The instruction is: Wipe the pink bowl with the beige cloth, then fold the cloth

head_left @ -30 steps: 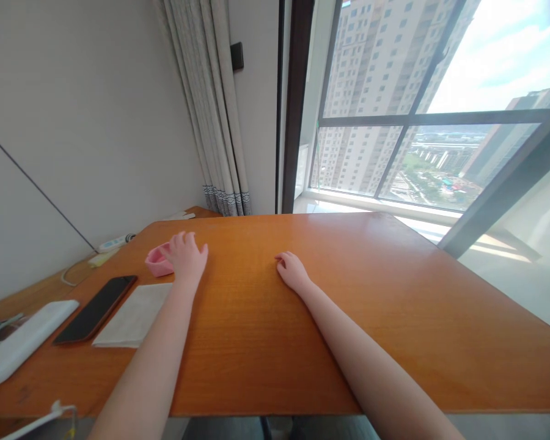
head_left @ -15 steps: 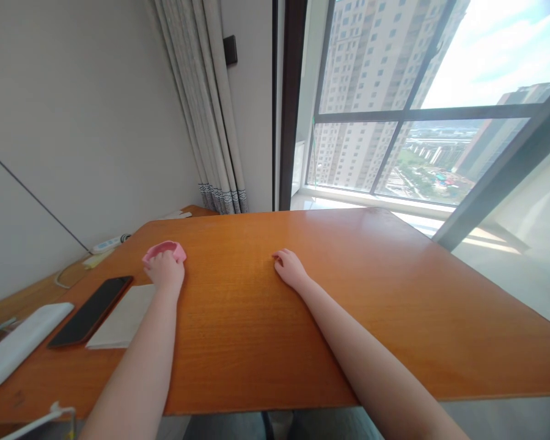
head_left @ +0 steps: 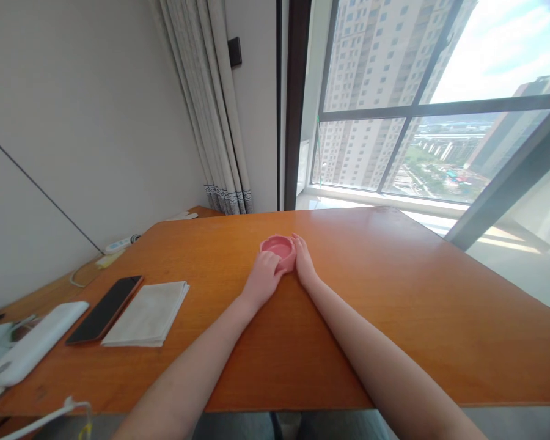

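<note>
A small round pink bowl (head_left: 282, 245) with an uneven rim sits upright in the middle of the orange-brown wooden table (head_left: 371, 293). My left hand (head_left: 261, 278) grips its near left rim, the fingers hooked over the edge into the hollow and the thumb along the outside. On the other side, my right hand (head_left: 304, 261) lies against the bowl's right wall with its fingers stretched out, not wrapped round it. Inside the bowl I see only its pink floor, and my left fingers cover part of it.
A folded pale cloth (head_left: 147, 313) and a dark phone (head_left: 104, 310) lie on the left, beside a long white device (head_left: 36, 343). A white power strip (head_left: 121, 244) rests by the wall. A white cable (head_left: 50, 418) crosses the near left corner. Behind the table stand a curtain (head_left: 211, 104) and a window.
My left hand has brought the pink bowl from the table's left side to the middle, uncovering the folded cloth. My right hand has straightened its fingers and now meets the bowl's side.
</note>
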Demonstrator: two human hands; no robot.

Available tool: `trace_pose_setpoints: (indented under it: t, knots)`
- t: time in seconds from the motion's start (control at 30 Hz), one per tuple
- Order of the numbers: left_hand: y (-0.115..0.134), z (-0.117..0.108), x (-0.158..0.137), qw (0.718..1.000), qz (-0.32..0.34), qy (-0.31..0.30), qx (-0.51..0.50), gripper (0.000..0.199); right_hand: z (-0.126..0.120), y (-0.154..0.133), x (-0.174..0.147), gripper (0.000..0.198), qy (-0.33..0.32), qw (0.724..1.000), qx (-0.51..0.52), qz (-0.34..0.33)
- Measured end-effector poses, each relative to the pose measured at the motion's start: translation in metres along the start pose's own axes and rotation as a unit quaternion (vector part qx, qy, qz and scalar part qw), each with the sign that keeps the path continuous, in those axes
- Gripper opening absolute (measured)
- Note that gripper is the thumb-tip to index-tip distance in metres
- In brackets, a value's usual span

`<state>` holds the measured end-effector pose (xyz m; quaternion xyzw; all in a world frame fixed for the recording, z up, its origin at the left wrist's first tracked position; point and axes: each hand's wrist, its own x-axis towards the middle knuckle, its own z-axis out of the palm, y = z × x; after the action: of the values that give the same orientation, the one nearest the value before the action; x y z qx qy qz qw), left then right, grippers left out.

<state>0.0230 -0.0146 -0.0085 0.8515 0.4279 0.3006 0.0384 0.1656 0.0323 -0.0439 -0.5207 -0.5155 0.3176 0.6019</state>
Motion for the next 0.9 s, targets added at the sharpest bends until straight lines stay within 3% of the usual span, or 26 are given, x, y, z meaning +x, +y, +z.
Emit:
trace_pose_setpoints:
  t: [0.13,0.43,0.6,0.67,0.77,0.83,0.9]
  knots:
    - [0.01,0.01,-0.002,1.0,0.004,-0.013,-0.01,0.006,-0.003,-0.001,0.001,0.035,-0.003,0.998,0.055,0.025]
    - [-0.003,0.013,-0.004,0.999,0.001,-0.05,-0.015,0.011,-0.003,0.007,0.003,0.032,-0.014,1.0,-0.019,0.007]
    - [-0.001,-0.015,-0.004,0.999,-0.005,-0.05,-0.023,0.042,-0.004,0.007,0.002,0.031,-0.023,0.999,-0.013,0.021]
    - [-0.014,-0.042,-0.014,0.998,-0.054,-0.041,0.014,0.043,-0.004,0.007,0.001,0.03,-0.02,0.999,-0.015,0.021]
    - [-0.056,-0.09,-0.053,0.97,-0.219,0.047,0.094,0.032,-0.003,0.007,0.001,0.03,-0.003,0.999,-0.019,0.026]
    - [-0.089,-0.116,-0.092,0.926,-0.306,0.098,0.199,0.032,-0.003,0.007,0.001,0.03,0.001,0.999,-0.024,0.027]
    - [-0.116,-0.132,-0.134,0.863,-0.401,0.071,0.299,0.031,-0.003,0.006,0.0,0.031,-0.002,0.999,-0.031,0.023]
